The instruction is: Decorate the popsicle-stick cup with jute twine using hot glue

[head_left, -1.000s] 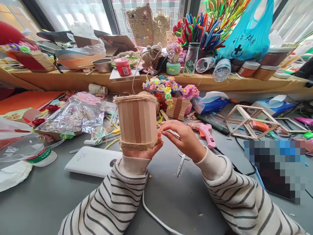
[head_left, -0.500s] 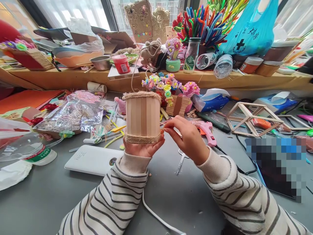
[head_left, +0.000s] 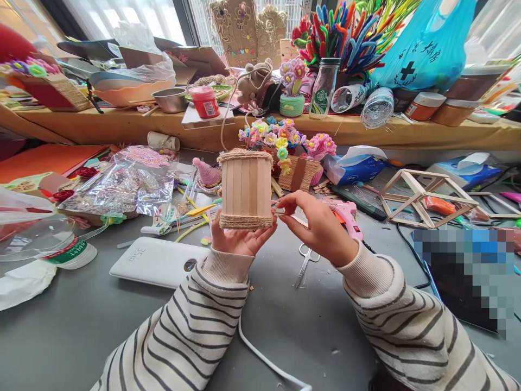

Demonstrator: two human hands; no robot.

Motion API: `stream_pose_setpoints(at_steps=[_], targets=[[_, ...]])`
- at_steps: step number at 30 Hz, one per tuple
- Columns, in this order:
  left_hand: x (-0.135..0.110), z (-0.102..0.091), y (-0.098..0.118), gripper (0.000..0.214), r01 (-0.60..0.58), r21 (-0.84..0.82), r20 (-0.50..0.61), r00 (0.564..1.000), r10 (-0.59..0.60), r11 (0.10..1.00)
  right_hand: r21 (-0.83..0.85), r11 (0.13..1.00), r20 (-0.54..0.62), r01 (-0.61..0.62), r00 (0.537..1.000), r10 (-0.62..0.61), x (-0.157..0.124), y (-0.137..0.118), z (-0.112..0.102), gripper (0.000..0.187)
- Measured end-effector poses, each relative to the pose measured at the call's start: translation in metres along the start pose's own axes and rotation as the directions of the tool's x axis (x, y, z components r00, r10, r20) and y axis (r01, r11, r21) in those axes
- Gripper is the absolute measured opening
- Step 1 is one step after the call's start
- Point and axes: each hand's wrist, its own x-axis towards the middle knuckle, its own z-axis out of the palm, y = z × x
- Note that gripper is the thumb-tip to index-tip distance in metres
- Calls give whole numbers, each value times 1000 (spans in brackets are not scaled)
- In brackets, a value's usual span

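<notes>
A small container made of upright wooden craft sticks (head_left: 246, 187) has twine wound round its top and bottom rims. It rests upright in my left hand (head_left: 238, 239), whose palm is under the base with fingers curled up at its sides. My right hand (head_left: 315, 225) is at the container's lower right edge, thumb and forefinger nearly together in a pinch. Something thin and pale seems to be between those fingertips, too small to name. Small scissors (head_left: 305, 263) lie on the table below my right hand, and a pink glue gun (head_left: 347, 217) lies just behind it.
A white power bank (head_left: 157, 260) lies at left, and a white cable (head_left: 264, 358) runs toward the front. Wooden stick frames (head_left: 427, 198) stand at right near a dark, pixelated device (head_left: 456, 282). Pipe-cleaner flowers (head_left: 280, 138) stand behind the container; a crowded shelf (head_left: 195, 134) spans the back.
The container has moved slightly right and up and turned a little in my left hand. My right hand has stayed by its lower right edge. The whole view has shifted slightly.
</notes>
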Motion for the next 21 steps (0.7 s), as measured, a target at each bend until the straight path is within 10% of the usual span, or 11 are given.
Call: stream_pose_setpoints(at_steps=[8, 21], targets=[[-1, -4, 5, 86, -13, 20, 53, 999, 12, 1000, 81, 995, 106, -54, 993, 45, -1, 23, -9, 11], [-3, 9, 0, 57, -200, 112, 16, 980, 200, 973, 170, 980, -81, 104, 993, -91, -4, -13, -14, 4]])
